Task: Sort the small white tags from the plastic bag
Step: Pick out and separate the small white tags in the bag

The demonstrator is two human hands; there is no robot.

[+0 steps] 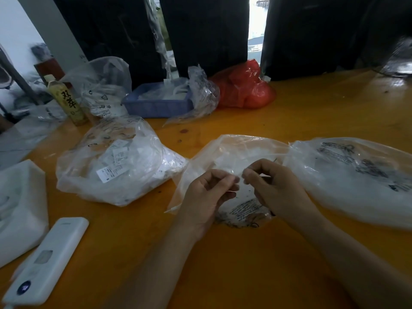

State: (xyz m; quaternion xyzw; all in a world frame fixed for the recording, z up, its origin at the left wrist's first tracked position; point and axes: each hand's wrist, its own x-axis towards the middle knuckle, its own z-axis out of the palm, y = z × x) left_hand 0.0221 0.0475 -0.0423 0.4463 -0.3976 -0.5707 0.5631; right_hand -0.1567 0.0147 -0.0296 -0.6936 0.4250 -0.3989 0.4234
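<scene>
A: What are the hands doing?

B: I'm seeing both curled over the middle bag (pixel 231 152), fingertips nearly meeting. The left hand (pixel 207 192) and the right hand (pixel 272 186) are each pinching the thin plastic at the same spot. Whether a tag is sitting between the fingers, I cannot tell; it's blurred there.

A: Where are the tags?

B: I'm making out white tags (pixel 118 159) showing through the left bag (pixel 111 168), which is lying on the orange table (pixel 245 264) well apart from the hands. The middle bag is lying flat under the hands, with printed text near the wrists. Another bag (pixel 356 181) is touching it on the right.

A: Anything else around?

B: A white remote (pixel 49 259) is lying near the left edge, beside a foam block (pixel 20 208). Farther back, a bottle (pixel 64 99) is standing upright, a blue tray (pixel 156 103) is holding more plastic, and a red bag (pixel 243 88) is sitting just beside it.
</scene>
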